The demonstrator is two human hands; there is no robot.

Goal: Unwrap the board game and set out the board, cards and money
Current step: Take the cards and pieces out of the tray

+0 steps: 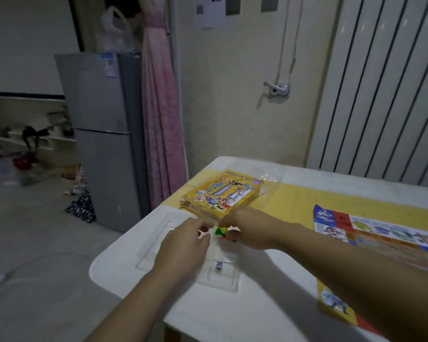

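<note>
The left hand point(183, 243) and right hand point(247, 228) meet over the near left corner of the white table point(257, 317). Between their fingertips sits a cluster of small coloured pieces point(220, 232), green, yellow and red; motion blur prevents identifying them further. The right hand's thumb and fingers are curled narrowly around this cluster, pinching it. The left hand's fingers curl toward the same cluster, but whether they actually grip it cannot be told. Beneath both hands lies a clear plastic tray point(156, 243), its outline faint against the table; a white die point(218, 265) rests in its near compartment. Just beyond the hands lies the yellow game pack point(223, 193), its print too blurred to read, with clear wrap point(269, 174) behind it. The board point(381, 233) lies unfolded at the right, partly covered by the right forearm and cut off at the frame edge. No cards or money can be made out separately.
</note>
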